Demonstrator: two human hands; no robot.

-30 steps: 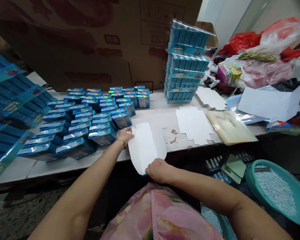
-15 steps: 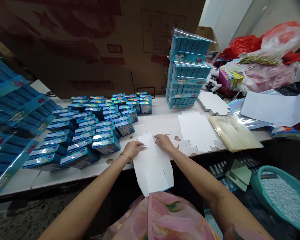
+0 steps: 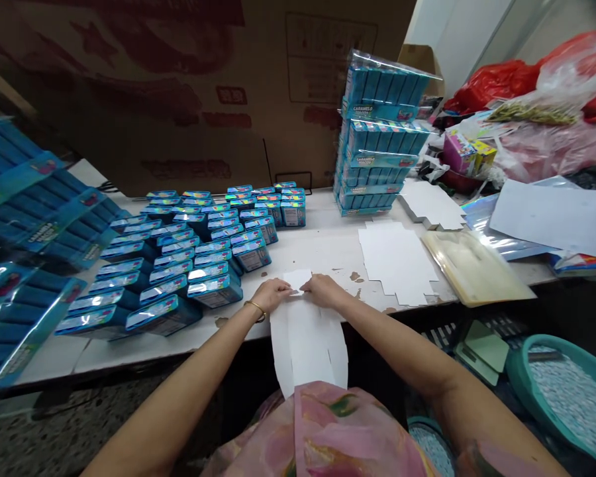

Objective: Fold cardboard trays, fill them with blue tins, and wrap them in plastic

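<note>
A white die-cut cardboard sheet (image 3: pixel 310 338) lies before me, its near part over the table edge and against my flowered clothing. Its far end is pinched on both sides: my left hand (image 3: pixel 272 295) grips the left corner and my right hand (image 3: pixel 322 290) the right, with fingers closed. A flap stands folded between the fingertips. To the left are rows of small blue printed boxes (image 3: pixel 213 289). Another flat white cardboard blank (image 3: pixel 397 258) rests to the right of my right hand.
Shrink-wrapped blue box packs (image 3: pixel 375 142) are stacked at the back, others (image 3: pixel 44 232) at far left. A pile of white blanks (image 3: pixel 432 204) and clear plastic sheets (image 3: pixel 477 268) lie right. Below is a teal basin (image 3: pixel 524 391) of small wrapped pieces. A large carton (image 3: pixel 179 99) stands behind.
The cardboard sheet has been turned and drawn toward my body. Both hands have moved to its far end, the right one up from the near edge, and its end flap is now bent.
</note>
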